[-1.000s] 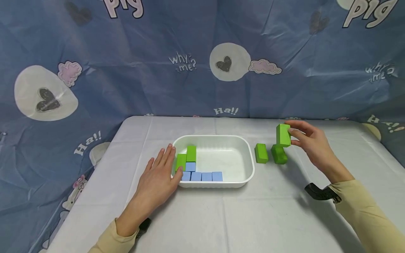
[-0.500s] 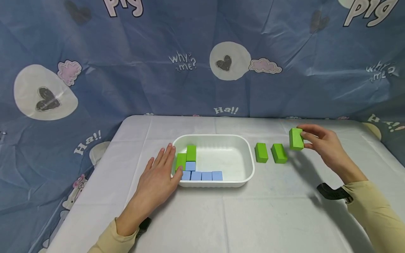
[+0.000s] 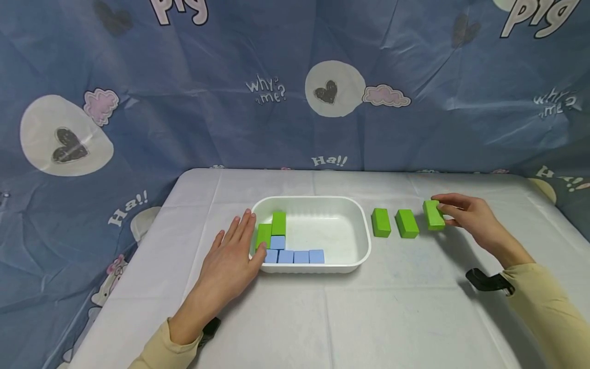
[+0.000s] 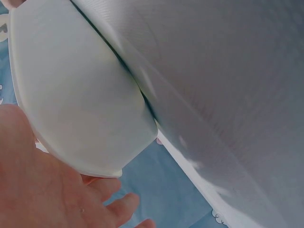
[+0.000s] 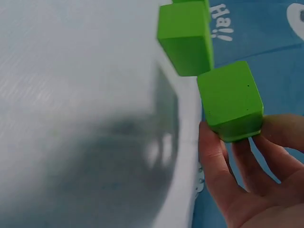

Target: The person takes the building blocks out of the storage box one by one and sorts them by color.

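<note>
My right hand pinches a green block between thumb and fingers, at the right end of a row with two other green blocks. In the right wrist view the held green block shows its end face; whether it touches the cloth I cannot tell. My left hand rests with straight fingers against the left end of a white tray. Inside the tray, two green blocks and several blue blocks sit along the left and near sides. The left wrist view shows the tray's outer wall.
A white cloth covers the table. Behind it hangs a blue printed curtain. The middle green block stands between the held block and the one nearest the tray.
My right hand has moved right with its green block, away from above the middle block, then lowered it toward the table. The left hand and tray have stayed put.
</note>
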The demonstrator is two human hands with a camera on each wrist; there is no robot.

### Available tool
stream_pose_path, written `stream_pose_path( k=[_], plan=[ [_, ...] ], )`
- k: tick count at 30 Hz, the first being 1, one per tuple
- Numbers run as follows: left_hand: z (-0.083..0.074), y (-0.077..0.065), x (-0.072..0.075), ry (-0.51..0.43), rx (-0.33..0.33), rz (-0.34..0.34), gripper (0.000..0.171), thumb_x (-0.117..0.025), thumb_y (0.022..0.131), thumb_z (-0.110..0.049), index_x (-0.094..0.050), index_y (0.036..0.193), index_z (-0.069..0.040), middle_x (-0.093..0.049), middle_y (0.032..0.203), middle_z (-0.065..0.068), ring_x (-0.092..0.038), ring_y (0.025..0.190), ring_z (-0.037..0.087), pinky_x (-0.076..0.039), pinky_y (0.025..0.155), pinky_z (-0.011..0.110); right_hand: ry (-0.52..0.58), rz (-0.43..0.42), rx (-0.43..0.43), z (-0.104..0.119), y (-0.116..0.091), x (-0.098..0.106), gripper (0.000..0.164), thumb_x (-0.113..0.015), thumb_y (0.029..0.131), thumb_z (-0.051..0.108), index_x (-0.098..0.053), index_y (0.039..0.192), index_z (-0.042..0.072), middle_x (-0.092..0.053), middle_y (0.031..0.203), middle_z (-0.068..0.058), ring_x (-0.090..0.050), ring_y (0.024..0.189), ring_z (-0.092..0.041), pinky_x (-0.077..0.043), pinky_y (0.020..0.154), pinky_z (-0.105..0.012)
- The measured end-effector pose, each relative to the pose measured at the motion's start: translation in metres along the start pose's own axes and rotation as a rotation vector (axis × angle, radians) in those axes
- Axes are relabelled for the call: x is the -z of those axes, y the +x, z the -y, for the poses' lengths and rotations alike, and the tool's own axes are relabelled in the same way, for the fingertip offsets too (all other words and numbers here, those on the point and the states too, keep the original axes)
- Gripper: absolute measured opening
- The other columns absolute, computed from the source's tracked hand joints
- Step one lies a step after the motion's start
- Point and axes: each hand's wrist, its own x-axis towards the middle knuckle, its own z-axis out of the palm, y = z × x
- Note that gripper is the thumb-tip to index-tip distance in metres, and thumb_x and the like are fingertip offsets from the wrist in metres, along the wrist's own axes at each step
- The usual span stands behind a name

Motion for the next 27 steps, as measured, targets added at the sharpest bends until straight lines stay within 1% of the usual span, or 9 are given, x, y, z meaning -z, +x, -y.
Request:
stream_pose_path(
  k=[2, 6, 9, 11, 14, 16, 19, 24, 27],
  plan=[
    [-0.0001, -0.0002, -0.0001, -0.001, 0.001, 0.000, 0.071, -0.041, 0.101, -0.045, -0.021, 0.157, -0.006, -0.016, 0.163, 0.008, -0.015, 0.149, 0.029, -0.015, 0.114, 0.057, -0.055, 0.031, -0.018, -0.0031, 0.0011, -0.0006, 0.045, -0.057, 0.101, 0.027, -0.055, 0.136, -0.001, -0.059, 0.116, 0.017, -0.059, 0.096, 0.003, -0.055, 0.075, -0.024],
    [-0.0004, -0.0007, -0.0002, -0.006, 0.004, 0.002, 0.071, -0.041, 0.101, -0.044, -0.021, 0.157, -0.006, -0.016, 0.163, 0.008, -0.015, 0.148, 0.029, -0.015, 0.114, 0.058, -0.143, 0.098, -0.015, -0.0077, 0.0028, -0.0017, 0.047, -0.056, 0.102, 0.028, -0.052, 0.137, -0.003, -0.058, 0.128, -0.005, -0.059, 0.092, -0.005, -0.056, 0.076, -0.030],
    [-0.0007, -0.0011, -0.0004, -0.009, 0.005, 0.006, 0.070, -0.041, 0.101, -0.044, -0.021, 0.157, -0.006, -0.015, 0.163, 0.007, -0.015, 0.149, 0.029, -0.016, 0.114, 0.058, -0.177, 0.113, -0.014, -0.0097, 0.0030, -0.0017, 0.046, -0.055, 0.102, 0.027, -0.052, 0.138, -0.003, -0.055, 0.130, -0.018, -0.060, 0.088, -0.010, -0.056, 0.074, -0.032],
    [-0.0009, -0.0011, -0.0005, -0.009, 0.003, 0.007, 0.070, -0.041, 0.101, -0.044, -0.021, 0.157, -0.006, -0.016, 0.163, 0.007, -0.015, 0.149, 0.029, -0.016, 0.114, 0.058, -0.195, 0.110, -0.021, -0.0099, 0.0029, -0.0014, 0.046, -0.054, 0.103, 0.025, -0.052, 0.137, -0.004, -0.056, 0.126, -0.019, -0.061, 0.084, -0.012, -0.055, 0.073, -0.031],
    [-0.0010, -0.0008, -0.0004, -0.005, 0.001, 0.007, 0.070, -0.041, 0.101, -0.045, -0.021, 0.157, -0.007, -0.016, 0.163, 0.007, -0.015, 0.148, 0.030, -0.017, 0.113, 0.059, -0.216, 0.099, -0.032, -0.0088, 0.0030, -0.0010, 0.044, -0.055, 0.102, 0.024, -0.053, 0.137, -0.004, -0.059, 0.118, -0.016, -0.060, 0.078, -0.016, -0.054, 0.070, -0.030],
    [-0.0008, -0.0006, -0.0001, -0.003, 0.000, 0.005, 0.070, -0.041, 0.101, -0.045, -0.022, 0.157, -0.007, -0.016, 0.163, 0.007, -0.015, 0.148, 0.030, -0.017, 0.113, 0.059, -0.229, 0.099, -0.037, -0.0080, 0.0036, -0.0007, 0.044, -0.055, 0.102, 0.024, -0.053, 0.137, -0.003, -0.059, 0.114, -0.015, -0.060, 0.077, -0.019, -0.053, 0.069, -0.030],
    [-0.0005, -0.0004, 0.0005, -0.005, 0.000, 0.002, 0.070, -0.041, 0.101, -0.044, -0.022, 0.157, -0.007, -0.016, 0.163, 0.007, -0.016, 0.148, 0.030, -0.016, 0.113, 0.059, -0.241, 0.101, -0.041, -0.0073, 0.0049, -0.0006, 0.044, -0.055, 0.102, 0.025, -0.053, 0.137, -0.002, -0.059, 0.117, -0.016, -0.059, 0.079, -0.019, -0.053, 0.070, -0.030],
    [-0.0005, 0.0000, 0.0008, -0.002, 0.000, 0.002, 0.070, -0.041, 0.101, -0.044, -0.022, 0.157, -0.006, -0.017, 0.163, 0.007, -0.016, 0.148, 0.030, -0.017, 0.113, 0.060, -0.265, 0.093, -0.041, -0.0078, 0.0066, -0.0010, 0.042, -0.054, 0.102, 0.024, -0.054, 0.136, -0.002, -0.057, 0.124, -0.022, -0.059, 0.081, -0.016, -0.053, 0.070, -0.030],
    [-0.0007, 0.0005, 0.0006, 0.000, 0.001, 0.001, 0.070, -0.041, 0.101, -0.044, -0.022, 0.157, -0.006, -0.017, 0.163, 0.007, -0.015, 0.148, 0.030, -0.017, 0.113, 0.060, -0.279, 0.094, -0.037, -0.0090, 0.0065, -0.0008, 0.042, -0.054, 0.102, 0.023, -0.054, 0.136, -0.002, -0.058, 0.124, -0.022, -0.058, 0.081, -0.016, -0.053, 0.069, -0.030]
  ],
)
